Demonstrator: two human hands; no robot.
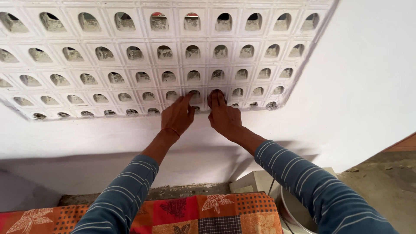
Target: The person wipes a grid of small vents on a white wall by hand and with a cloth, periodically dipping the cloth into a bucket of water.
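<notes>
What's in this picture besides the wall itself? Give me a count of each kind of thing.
Hands: 2, left hand and right hand, both reaching to the white lattice grille
Lattice grilles: 1
Orange patterned cloths: 1
Metal bowls: 1, only partly in view
Total: 5

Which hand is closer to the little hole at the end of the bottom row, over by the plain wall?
Right, probably. The right hand rests on the white lattice wall nearer that end hole; the left hand sits farther away, fingers at another opening, and would have to cross over.
</notes>
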